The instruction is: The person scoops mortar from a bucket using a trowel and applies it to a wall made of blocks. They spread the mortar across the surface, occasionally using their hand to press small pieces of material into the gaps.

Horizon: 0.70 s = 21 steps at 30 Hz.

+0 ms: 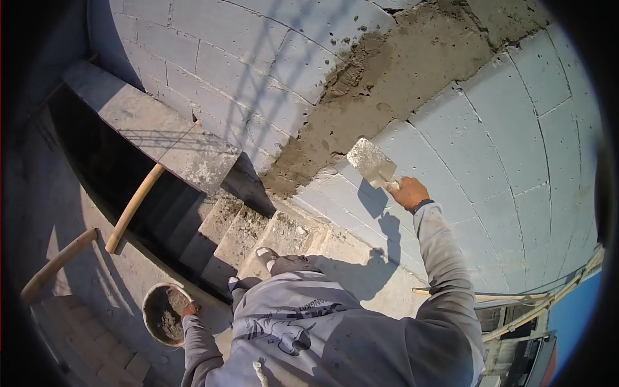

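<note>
My right hand [410, 193] is closed around the handle of a plastering trowel [370, 161]. The trowel's flat, pale-crusted blade points up and left, just below the edge of a wet mortar band [400, 80]. That grey-brown band runs diagonally across the block wall [483, 161], rougher along its upper edge and lower end. Low on the left, my left hand [189, 310] grips the rim of a bucket [146, 314]. Grey mortar [165, 320] lies inside it. The fingertips of this hand are partly hidden at the rim.
Concrete steps [222, 238] descend beside my feet into a dark stairwell. A concrete-spattered board [155, 126] spans its far part. Wooden poles [134, 208] lie across its edge. Stacked blocks [90, 342] stand lower left, and bamboo poles [545, 306] lower right.
</note>
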Tool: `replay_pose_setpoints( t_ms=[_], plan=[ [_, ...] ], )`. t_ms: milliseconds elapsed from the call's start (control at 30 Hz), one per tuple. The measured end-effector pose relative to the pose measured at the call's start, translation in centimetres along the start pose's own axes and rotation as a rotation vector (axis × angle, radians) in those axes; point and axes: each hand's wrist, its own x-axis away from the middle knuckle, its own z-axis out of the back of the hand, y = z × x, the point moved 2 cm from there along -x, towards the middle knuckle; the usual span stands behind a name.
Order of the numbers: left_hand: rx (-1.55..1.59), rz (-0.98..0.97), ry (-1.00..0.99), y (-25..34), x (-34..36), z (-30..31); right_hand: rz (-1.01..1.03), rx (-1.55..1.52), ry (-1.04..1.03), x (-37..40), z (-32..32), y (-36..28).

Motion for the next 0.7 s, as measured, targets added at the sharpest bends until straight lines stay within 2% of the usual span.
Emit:
replay_pose_setpoints(
  t_ms=[67, 100, 133, 167, 233, 300, 367, 433, 500, 533, 600, 667, 700],
  plan=[
    [0.599, 0.266, -0.058, -3.0, 0.8, -2.2, -0.004, 0.001, -0.229, -0.4, -7.5, -3.3],
    [0.609, 0.269, -0.047, -3.5, 0.8, -2.4, -0.026, -0.031, -0.208, -0.5, -9.9, -4.6],
    [0.843, 0.279, -0.043, -3.0, 1.8, -1.1, -0.021, -0.054, -0.161, -1.5, -12.2, -5.1],
    [0.923, 0.306, -0.053, -3.3, 1.5, -1.7, -0.006, -0.057, -0.147, -2.8, -11.1, -5.3],
    [1.083, 0.364, -0.068, -2.7, 1.9, -0.9, 0.054, -0.287, 0.091, -4.2, -7.8, -6.2],
    [0.501, 0.241, -0.012, -0.9, 1.9, 1.1, 0.101, -0.523, 0.292, -7.1, -3.2, -5.6],
    [0.151, 0.034, 0.018, 2.8, 2.0, 4.0, 0.094, -0.802, 0.364, -8.3, 3.2, -6.3],
    [0.002, -0.113, 0.060, 7.9, 3.4, 8.4, 0.104, -1.017, 0.433, -10.6, 6.5, -6.4],
    [0.262, -0.216, 0.249, 8.4, -0.7, 4.1, 0.086, -1.055, 0.501, -12.4, 8.4, -7.3],
    [0.526, -0.145, 0.130, 9.2, -3.3, 2.2, 0.059, -1.091, 0.570, -13.2, 8.9, -7.7],
    [0.793, -0.065, 0.007, 11.6, -3.7, 2.1, 0.060, -1.148, 0.578, -15.4, 9.1, -8.8],
    [1.585, 0.368, -0.107, 16.1, -1.2, 4.4, 0.029, -1.208, 0.546, -17.2, 8.2, -9.7],
    [1.574, 0.379, -0.102, 17.1, -0.5, 4.9, 0.014, -1.194, 0.478, -18.2, 7.2, -10.1]
  ],
)
